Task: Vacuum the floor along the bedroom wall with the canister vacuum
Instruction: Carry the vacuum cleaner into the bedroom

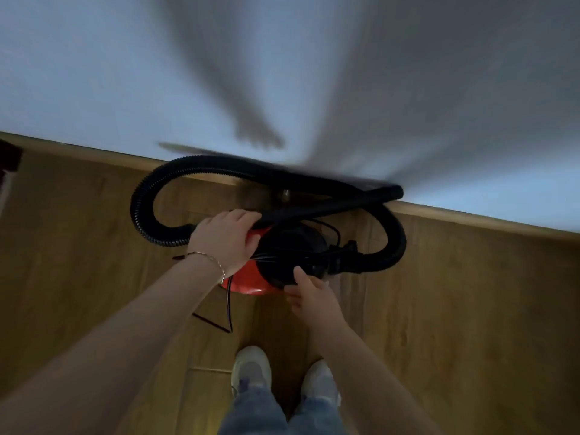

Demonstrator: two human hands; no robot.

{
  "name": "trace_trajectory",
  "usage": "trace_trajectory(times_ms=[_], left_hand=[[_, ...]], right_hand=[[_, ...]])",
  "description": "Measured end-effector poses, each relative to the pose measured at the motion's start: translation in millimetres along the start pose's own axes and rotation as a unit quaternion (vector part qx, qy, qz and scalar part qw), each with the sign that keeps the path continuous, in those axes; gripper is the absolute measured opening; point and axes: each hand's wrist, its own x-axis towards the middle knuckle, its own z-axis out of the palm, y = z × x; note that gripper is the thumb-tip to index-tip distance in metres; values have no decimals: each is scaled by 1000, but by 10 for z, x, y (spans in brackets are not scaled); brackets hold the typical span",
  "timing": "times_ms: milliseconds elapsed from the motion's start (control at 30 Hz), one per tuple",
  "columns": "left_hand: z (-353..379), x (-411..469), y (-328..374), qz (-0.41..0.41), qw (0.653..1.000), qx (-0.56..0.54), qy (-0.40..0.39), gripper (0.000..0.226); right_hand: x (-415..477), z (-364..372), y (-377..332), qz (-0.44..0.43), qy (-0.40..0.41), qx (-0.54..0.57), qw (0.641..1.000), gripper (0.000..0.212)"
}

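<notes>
Red-and-black canister vacuum (276, 262) on wood floor (455, 293) by white wall (94, 73), ribbed black hose (141, 202) looped around it, left hand (224, 238) curled over its top — grip unclear, right hand (309, 293) loosely spread, fingertips touching black lid, both arms extended downward.

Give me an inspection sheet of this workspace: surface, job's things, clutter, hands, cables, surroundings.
Surface: brown wood-look plank floor.
Job's things: red canister vacuum with black top beside the wall; black ribbed hose looped around it.
Clutter: nothing seen.
Hands: left hand grips the canister's left side; right hand open, fingertips at the black top's edge.
Cables: thin black power cord trails onto the floor.
Surroundings: pale wall, wooden skirting board, white shoes.
</notes>
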Motion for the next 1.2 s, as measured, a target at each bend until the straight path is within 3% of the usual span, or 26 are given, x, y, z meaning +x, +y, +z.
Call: trace_trajectory(times_ms=[100, 200, 400, 567, 733, 933, 1033, 1200], left_hand=[[312, 261, -180, -30, 999, 17, -9, 47], [535, 413, -312, -48, 997, 47, -28, 51], [729, 570, -366, -13, 999, 37, -14, 56], [718, 581, -331, -14, 998, 49, -34, 52], [663, 315, -242, 21, 996, 8, -83, 51], [479, -283, 49, 72, 991, 9, -114, 53], [356, -667, 182, 53, 990, -24, -132, 54], [139, -1410, 326, -27, 987, -127, -96, 57]], right_hand=[[300, 205, 74, 46, 12, 167, 985, 22], [490, 388, 83, 37, 12, 300, 953, 24], [691, 649, 102, -3, 12, 412, 911, 37], [697, 709, 131, -3, -9, 509, 861, 21], [538, 584, 254, -1, 0, 476, 879, 26], [-13, 338, 474, 8, 32, 339, 940, 20], [-432, 170, 516, 11, 46, 244, 969, 20], [-1134, -62, 518, 6, 27, 130, 991, 16]])
